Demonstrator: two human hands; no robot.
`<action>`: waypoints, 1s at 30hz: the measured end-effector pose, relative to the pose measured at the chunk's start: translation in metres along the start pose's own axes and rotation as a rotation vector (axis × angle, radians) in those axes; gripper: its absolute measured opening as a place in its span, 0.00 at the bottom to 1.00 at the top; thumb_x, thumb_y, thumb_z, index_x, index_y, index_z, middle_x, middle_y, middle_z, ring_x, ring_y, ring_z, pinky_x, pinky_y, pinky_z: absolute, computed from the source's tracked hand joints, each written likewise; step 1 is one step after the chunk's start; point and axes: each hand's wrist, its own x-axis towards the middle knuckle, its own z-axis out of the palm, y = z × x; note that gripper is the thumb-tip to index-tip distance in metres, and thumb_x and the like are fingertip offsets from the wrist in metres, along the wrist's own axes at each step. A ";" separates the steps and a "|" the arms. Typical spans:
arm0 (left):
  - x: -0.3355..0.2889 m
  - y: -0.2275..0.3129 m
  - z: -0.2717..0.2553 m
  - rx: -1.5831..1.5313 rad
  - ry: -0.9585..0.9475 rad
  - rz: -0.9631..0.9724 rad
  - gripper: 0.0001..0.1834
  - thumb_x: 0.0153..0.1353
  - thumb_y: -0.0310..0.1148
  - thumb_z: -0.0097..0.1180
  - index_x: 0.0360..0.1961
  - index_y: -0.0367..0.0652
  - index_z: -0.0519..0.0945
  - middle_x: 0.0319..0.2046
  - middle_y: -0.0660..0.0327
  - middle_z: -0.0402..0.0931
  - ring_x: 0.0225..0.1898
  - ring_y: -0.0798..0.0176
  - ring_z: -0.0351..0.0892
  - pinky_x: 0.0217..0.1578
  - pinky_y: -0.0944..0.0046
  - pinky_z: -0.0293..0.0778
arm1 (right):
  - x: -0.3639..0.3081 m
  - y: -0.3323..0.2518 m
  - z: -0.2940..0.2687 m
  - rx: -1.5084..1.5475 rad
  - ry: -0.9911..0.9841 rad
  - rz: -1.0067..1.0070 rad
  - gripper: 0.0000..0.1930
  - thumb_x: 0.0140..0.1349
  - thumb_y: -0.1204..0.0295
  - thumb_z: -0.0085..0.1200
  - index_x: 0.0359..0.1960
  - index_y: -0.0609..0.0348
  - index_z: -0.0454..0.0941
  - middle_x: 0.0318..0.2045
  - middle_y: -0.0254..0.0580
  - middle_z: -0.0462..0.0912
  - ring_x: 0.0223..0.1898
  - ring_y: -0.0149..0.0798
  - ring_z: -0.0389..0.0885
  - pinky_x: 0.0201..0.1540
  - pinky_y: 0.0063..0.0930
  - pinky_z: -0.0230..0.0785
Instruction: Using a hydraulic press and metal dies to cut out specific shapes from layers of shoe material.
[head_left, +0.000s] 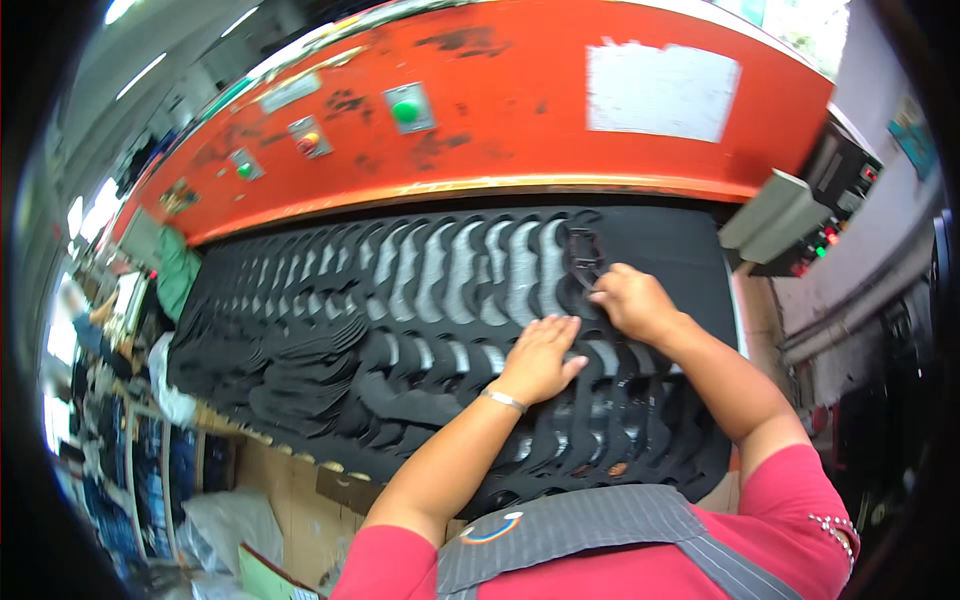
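Rows of curved openings run through a black sheet of soft material (680, 250) spread over the machine bed. My right hand (637, 303) is closed on the near end of a narrow dark cutting die (585, 247), which lies at the right end of the far row of openings. Just left of it, my left hand (541, 358) rests palm down on the sheet with its fingers stretched out. Stacks of cut curved black pieces (310, 380) lie on the left part of the sheet.
Behind the bed stands a large orange press (500, 110) with green buttons (406, 111) and a red one. A dark control box (840, 170) with lights is at the right. Shelves of dark goods (150, 470) and plastic bags (230, 530) are at lower left.
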 end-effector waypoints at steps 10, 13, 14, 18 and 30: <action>-0.054 -0.246 -0.174 0.574 0.220 -0.428 0.24 0.53 0.23 0.49 0.53 0.45 0.76 0.51 0.55 0.77 0.56 0.53 0.73 0.59 0.49 0.65 | -0.026 0.007 0.027 0.196 0.115 0.104 0.04 0.55 0.76 0.58 0.28 0.61 0.75 0.27 0.44 0.73 0.31 0.46 0.74 0.35 0.36 0.67; -0.063 -0.278 -0.187 0.625 -0.189 -0.710 0.29 0.55 0.24 0.52 0.61 0.49 0.70 0.57 0.59 0.73 0.64 0.58 0.65 0.66 0.42 0.51 | -0.010 0.008 -0.024 0.543 0.269 0.313 0.04 0.61 0.75 0.54 0.30 0.61 0.75 0.26 0.33 0.73 0.30 0.29 0.71 0.34 0.24 0.64; -0.065 -0.282 -0.191 0.581 -0.180 -0.721 0.28 0.55 0.26 0.55 0.59 0.48 0.71 0.55 0.58 0.74 0.63 0.56 0.67 0.66 0.43 0.52 | -0.009 -0.003 -0.046 0.687 0.302 0.358 0.05 0.63 0.74 0.53 0.30 0.61 0.75 0.27 0.30 0.72 0.30 0.26 0.69 0.34 0.21 0.63; -0.063 -0.275 -0.215 0.615 -0.070 -0.680 0.18 0.52 0.33 0.63 0.45 0.43 0.80 0.45 0.53 0.79 0.53 0.50 0.74 0.65 0.46 0.55 | -0.034 -0.036 -0.099 0.744 0.436 0.342 0.07 0.66 0.71 0.52 0.30 0.60 0.73 0.27 0.27 0.71 0.27 0.21 0.66 0.31 0.18 0.60; -0.106 -0.049 -0.148 0.394 0.122 0.081 0.21 0.52 0.32 0.62 0.49 0.45 0.79 0.50 0.53 0.76 0.51 0.48 0.76 0.52 0.52 0.72 | -0.144 -0.073 -0.006 0.135 -0.033 0.090 0.21 0.47 0.67 0.69 0.41 0.59 0.74 0.35 0.43 0.75 0.39 0.48 0.72 0.45 0.39 0.65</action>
